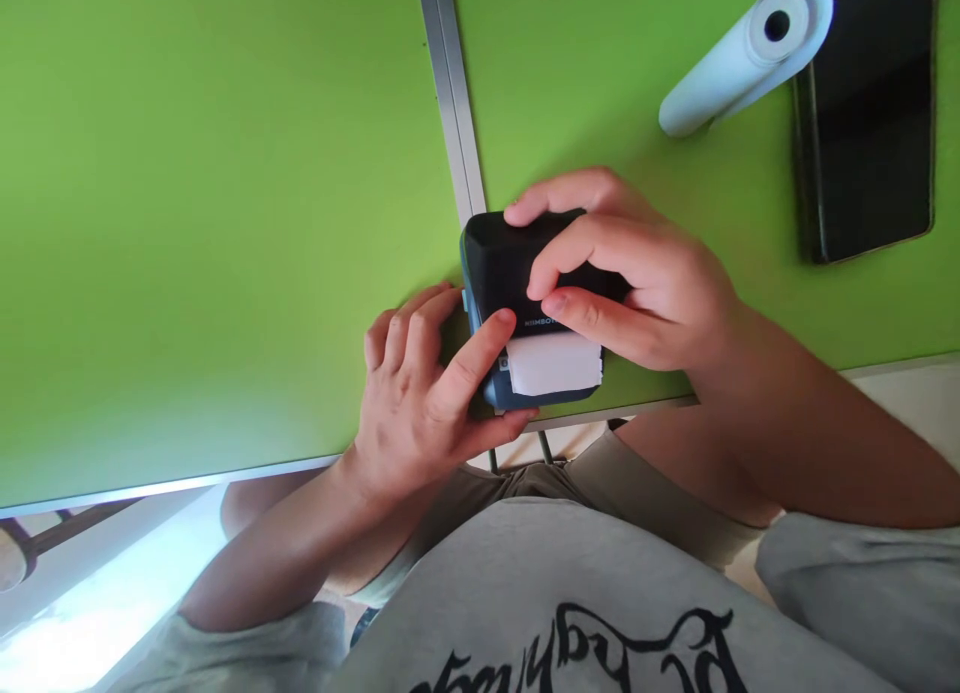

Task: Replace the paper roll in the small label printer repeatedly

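A small black label printer (495,263) with a dark blue base lies at the front edge of the green table, over the end of a metal seam. White paper (555,363) sticks out at its near side. My left hand (427,383) grips the printer's left side, its index finger on the top and its thumb along the near edge. Above the printer's right part is my right hand (637,273), thumb and index finger close together near the lettering, another finger at the far edge. Whether those fingertips pinch anything is hidden.
On the green table (225,223), a white paper roll (720,68) lies at the back right, partly over a black phone (874,123). A metal seam (450,93) runs back from the printer. My legs and grey shirt are below the table edge.
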The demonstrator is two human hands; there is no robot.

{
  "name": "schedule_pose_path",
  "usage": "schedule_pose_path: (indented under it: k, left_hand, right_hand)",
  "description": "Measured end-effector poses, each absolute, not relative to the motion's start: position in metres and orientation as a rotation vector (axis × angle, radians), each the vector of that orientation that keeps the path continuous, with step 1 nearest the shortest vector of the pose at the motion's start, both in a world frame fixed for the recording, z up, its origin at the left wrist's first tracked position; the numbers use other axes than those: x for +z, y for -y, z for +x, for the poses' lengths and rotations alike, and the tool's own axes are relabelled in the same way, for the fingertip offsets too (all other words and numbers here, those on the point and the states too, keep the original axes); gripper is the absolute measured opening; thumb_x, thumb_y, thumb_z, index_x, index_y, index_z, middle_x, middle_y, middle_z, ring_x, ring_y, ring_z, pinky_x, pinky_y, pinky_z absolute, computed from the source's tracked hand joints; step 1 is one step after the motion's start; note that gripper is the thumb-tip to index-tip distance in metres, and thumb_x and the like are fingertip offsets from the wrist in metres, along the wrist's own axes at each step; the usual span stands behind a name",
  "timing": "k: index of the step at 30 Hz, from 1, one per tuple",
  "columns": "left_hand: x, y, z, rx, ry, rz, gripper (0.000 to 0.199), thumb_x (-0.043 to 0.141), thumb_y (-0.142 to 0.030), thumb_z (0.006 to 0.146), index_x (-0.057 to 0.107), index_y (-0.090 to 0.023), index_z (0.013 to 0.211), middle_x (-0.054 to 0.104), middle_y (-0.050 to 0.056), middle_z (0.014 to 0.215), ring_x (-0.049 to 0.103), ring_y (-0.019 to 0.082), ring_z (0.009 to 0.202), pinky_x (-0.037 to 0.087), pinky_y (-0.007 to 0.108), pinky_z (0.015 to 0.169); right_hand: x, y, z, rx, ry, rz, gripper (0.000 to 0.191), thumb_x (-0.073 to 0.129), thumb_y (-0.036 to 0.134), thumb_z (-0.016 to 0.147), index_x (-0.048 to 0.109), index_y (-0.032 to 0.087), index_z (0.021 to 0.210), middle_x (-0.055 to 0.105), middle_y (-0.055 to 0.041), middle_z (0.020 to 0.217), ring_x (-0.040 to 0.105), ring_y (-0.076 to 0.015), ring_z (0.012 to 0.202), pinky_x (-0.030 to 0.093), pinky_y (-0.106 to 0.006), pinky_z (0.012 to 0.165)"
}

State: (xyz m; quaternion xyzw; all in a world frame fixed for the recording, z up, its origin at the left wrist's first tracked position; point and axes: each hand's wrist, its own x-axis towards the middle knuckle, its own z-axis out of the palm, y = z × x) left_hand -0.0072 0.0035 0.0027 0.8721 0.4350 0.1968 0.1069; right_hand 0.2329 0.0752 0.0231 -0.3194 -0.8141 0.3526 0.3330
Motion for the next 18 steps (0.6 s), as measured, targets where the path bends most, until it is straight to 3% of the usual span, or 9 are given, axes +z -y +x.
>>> schedule_pose_path:
  k: [8, 14, 18]
  left_hand:
    - [0.003, -0.003, -0.005, 0.568, -1.304, 2.582, 0.083, 0.058, -0.065, 0.092, 0.028, -0.026, 0.158, 0.056, 0.023, 0.133, 0.057, 0.040, 0.124, 0.042, 0.051, 0.096]
    - [0.001, -0.002, -0.003, 0.581, -1.364, 2.577, 0.106, 0.053, -0.075, 0.090, 0.019, -0.005, 0.162, 0.060, 0.028, 0.135, 0.060, 0.040, 0.121, 0.042, 0.048, 0.102]
    - [0.002, -0.002, -0.003, 0.497, -1.406, 2.567, 0.108, 0.043, -0.081, 0.090, 0.024, -0.001, 0.160, 0.062, 0.029, 0.135, 0.061, 0.039, 0.118, 0.042, 0.047, 0.101]
  right_hand:
    - [0.022, -0.075, 0.231, 0.895, 2.148, -0.804, 0.008, 0.056, 0.023, 0.098, 0.064, 0.024, 0.096, 0.065, -0.0029, 0.129, 0.064, -0.0134, 0.126, 0.054, -0.037, 0.111]
    - [0.014, -0.078, 0.233, 0.926, 2.079, -0.820, 0.014, 0.061, 0.030, 0.097, 0.062, 0.021, 0.108, 0.066, -0.0042, 0.125, 0.064, -0.0175, 0.124, 0.055, -0.040, 0.110]
    - [0.014, -0.077, 0.233, 0.972, 2.023, -0.859, 0.023, 0.065, 0.037, 0.095, 0.058, 0.023, 0.111, 0.066, -0.0028, 0.121, 0.063, -0.0181, 0.122, 0.055, -0.041, 0.110]
